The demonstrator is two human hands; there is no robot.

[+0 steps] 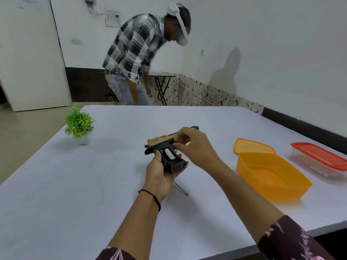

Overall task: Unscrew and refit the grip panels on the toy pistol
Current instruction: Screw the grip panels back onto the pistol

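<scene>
Centre of frame: the left hand (159,172) clasps the toy pistol (170,158) by its butt above the tabletop (75,184), uncovered side up for access. The right hand (190,145) pinches the pistol's body above the grip. A screwdriver (181,188) lies below, seemingly set aside.

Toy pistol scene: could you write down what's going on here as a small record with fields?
toy pistol: held above the table, grip side open, insides showing
left hand: grips the pistol's grip from below
right hand: fingertips pinch at the frame above the grip
table: thin dark tool, orange tub, orange lid, red-lidded box, potted plant
</scene>
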